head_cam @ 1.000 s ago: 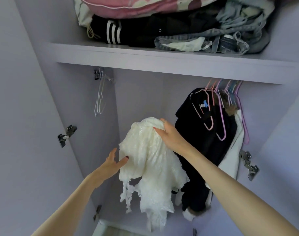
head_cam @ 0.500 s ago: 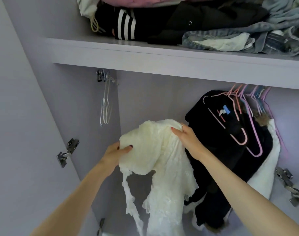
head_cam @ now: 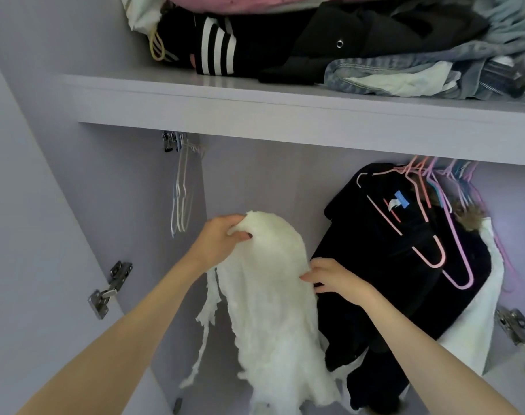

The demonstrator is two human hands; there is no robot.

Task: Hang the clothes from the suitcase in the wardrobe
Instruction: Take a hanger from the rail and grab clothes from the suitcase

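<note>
A: Left to right. Wardrobe door hinge (head_cam: 110, 290) at left, then a set of bare white hangers (head_cam: 181, 202) hung under the shelf (head_cam: 255, 121). Free slot judged available there.

B: Garment?

A: White lace garment (head_cam: 273, 295) is held up inside the wardrobe, in front of the back wall, between the white hangers and the black coat (head_cam: 384, 265). Left hand (head_cam: 222, 239) is closed on its top edge, fabric bunched in the grip. Right hand (head_cam: 334, 278) pinches the right edge, lower down.

B: Handling?

A: Judged very light, limp, no stiffness; it drapes and trails loose strips below. Open lace, so snagging on hanger hooks or fingernails is to be expected. Best taken at the shoulder or neck seams, not the trailing strips. No hanger is seen in it yet.

B: Right side?

A: Pink and purple hangers (head_cam: 435, 235) crowded on the coat, white fabric behind it. Folded clothes (head_cam: 315, 46) are piled on the shelf above. Lilac interior, cramped at right.
</note>
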